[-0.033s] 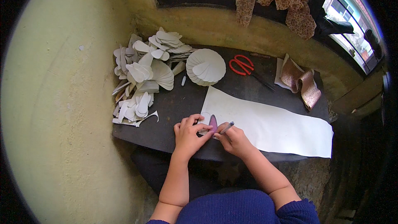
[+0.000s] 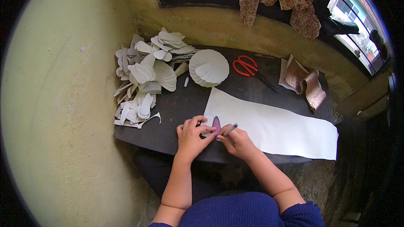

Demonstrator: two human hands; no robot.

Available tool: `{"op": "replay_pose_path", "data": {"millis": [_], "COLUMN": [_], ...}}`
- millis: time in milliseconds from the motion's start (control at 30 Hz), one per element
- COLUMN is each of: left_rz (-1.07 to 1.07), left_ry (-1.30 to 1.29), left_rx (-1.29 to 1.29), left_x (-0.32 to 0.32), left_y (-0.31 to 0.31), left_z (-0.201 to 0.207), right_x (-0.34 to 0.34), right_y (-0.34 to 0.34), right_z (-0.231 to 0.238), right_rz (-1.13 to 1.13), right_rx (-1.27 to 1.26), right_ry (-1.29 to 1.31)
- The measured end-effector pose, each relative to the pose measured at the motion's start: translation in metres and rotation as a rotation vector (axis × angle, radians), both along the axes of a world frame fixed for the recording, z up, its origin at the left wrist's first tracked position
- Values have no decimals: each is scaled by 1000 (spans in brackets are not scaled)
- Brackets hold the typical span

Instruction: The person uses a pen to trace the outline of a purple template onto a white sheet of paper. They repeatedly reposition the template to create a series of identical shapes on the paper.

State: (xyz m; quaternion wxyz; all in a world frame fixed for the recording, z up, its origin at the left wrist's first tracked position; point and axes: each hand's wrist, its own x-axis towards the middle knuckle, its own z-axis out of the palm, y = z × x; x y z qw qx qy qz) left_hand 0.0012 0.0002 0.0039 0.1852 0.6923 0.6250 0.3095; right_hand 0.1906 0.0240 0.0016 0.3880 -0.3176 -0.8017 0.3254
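Observation:
A white sheet (image 2: 269,124) stretches to the right across the dark table, its left end under both hands. On that end lies a small purple sole-shaped template (image 2: 216,124), upright in the picture with its narrow tip pointing away from me. My left hand (image 2: 192,133) holds the template down by its near edge with thumb and fingertips, the other fingers curved over the sheet. In my right hand (image 2: 239,139), closed around it, is a pen (image 2: 230,129) slanted against the template's right side. The pen's tip is hidden by my fingers. A faint drawn outline (image 2: 208,119) shows just left of the template.
Piles of white cut sole shapes (image 2: 143,71) cover the table's left side, beside a round fanned stack (image 2: 209,68). Red-handled scissors (image 2: 248,67) lie at the back. Glittery pinkish strips (image 2: 309,84) sit at the back right. Patterned cloth (image 2: 294,4) hangs from the window.

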Motion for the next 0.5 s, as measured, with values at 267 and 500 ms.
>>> {"op": "replay_pose_path", "data": {"millis": [267,500], "left_rz": [-1,-2], "left_ry": [-2,2], "left_rx": [-18,-38], "left_x": [-1,0], "left_y": [0,-1], "left_z": [1,2], "right_x": [0,-2], "right_y": [-1,0], "right_z": [0,4], "right_rz": [-33,-145], "right_rx": [-47,-15], "right_ry": [-2,13]}}
